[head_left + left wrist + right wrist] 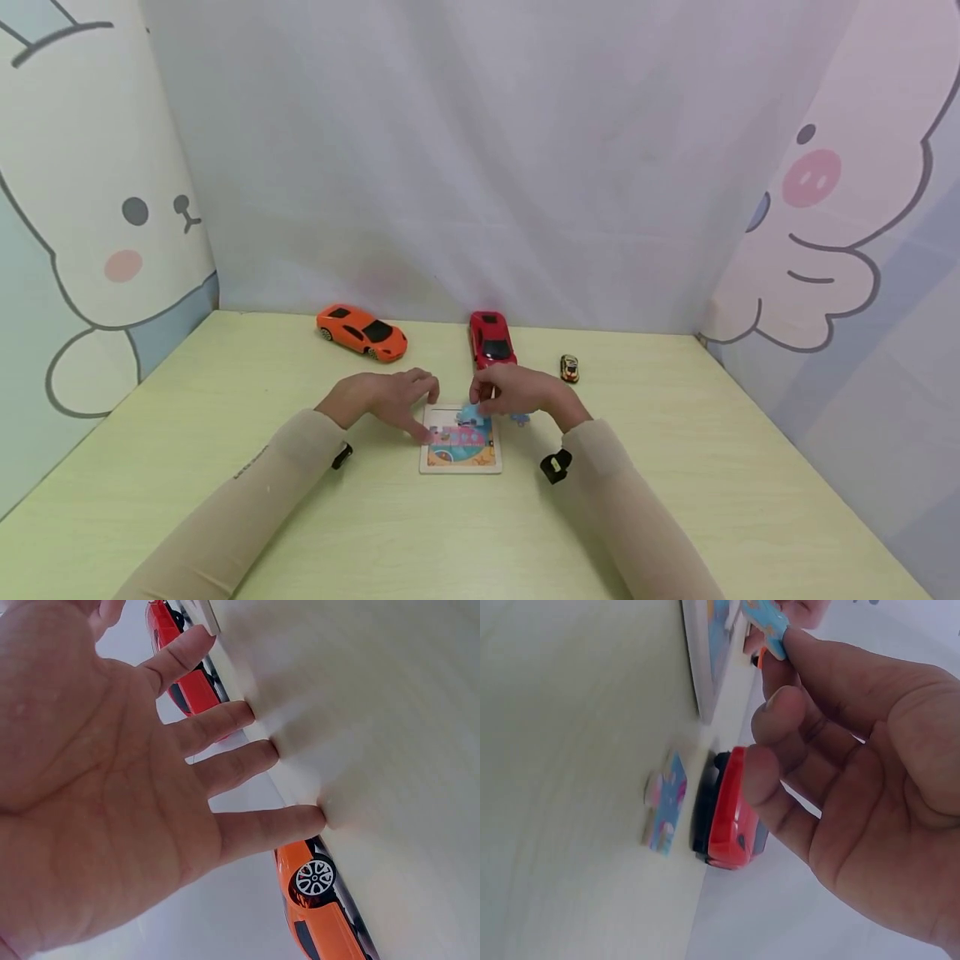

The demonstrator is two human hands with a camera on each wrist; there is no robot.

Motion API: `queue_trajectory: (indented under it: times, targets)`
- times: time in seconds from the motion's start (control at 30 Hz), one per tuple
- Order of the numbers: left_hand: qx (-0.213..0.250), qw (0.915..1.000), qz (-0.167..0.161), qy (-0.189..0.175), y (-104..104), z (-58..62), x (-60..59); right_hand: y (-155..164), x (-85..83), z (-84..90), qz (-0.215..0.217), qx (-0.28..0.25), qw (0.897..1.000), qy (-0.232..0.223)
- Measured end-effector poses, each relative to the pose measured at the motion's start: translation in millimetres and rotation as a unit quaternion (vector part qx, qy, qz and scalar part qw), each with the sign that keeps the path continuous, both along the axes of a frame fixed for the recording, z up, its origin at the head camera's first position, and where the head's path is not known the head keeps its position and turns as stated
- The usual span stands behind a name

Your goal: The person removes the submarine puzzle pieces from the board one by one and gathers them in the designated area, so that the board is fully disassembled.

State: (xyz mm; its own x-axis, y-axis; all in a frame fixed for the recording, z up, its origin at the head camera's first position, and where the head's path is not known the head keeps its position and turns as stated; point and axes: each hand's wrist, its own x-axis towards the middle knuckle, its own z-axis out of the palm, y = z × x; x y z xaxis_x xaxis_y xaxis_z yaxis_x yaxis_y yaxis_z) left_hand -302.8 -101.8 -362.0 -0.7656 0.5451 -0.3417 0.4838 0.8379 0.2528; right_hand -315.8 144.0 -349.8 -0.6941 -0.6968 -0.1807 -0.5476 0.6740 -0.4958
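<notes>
The right hand (517, 394) pinches a light-blue puzzle piece (767, 624) over the square wooden puzzle board (461, 468) mid-desk. The left hand (390, 398), fingers spread straight, presses the board's left edge. Only the right wrist view shows 1 loose pink-and-blue piece (664, 802) beside the red toy car (731, 817).

Behind the action, an orange toy car (362, 332) sits near the back left of the pale green table (750, 492). A red toy car (491, 338) is parked mid-back, with a tiny yellow car (569, 367) just to its right. Cartoon bunny panels (97, 217) flank a white curtain (465, 150).
</notes>
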Motion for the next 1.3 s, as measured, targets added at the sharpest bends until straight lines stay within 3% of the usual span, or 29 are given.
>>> queue_trajectory:
  times: [0.3, 0.47, 0.7, 1.3]
  targets:
    - [0.007, 1.0000, -0.005, 0.003, -0.5, 0.7, 0.2, 17.6, -6.7, 3.8, 0.014, 0.000, 1.000, -0.008]
    - [0.001, 1.0000, -0.005, 0.005, 0.2, 0.1, 0.1, 22.3, -8.5, 0.8, -0.008, 0.008, 0.999, -0.032]
    - [0.001, 1.0000, 0.002, 0.006, 2.0, 0.3, 0.6, 18.2, -7.0, -4.0, -0.016, 0.025, 0.998, -0.060]
    - [0.000, 0.9999, 0.010, 0.006, 2.0, 0.5, 1.7, 10.6, -3.2, -4.4, -0.045, 0.042, 0.996, -0.064]
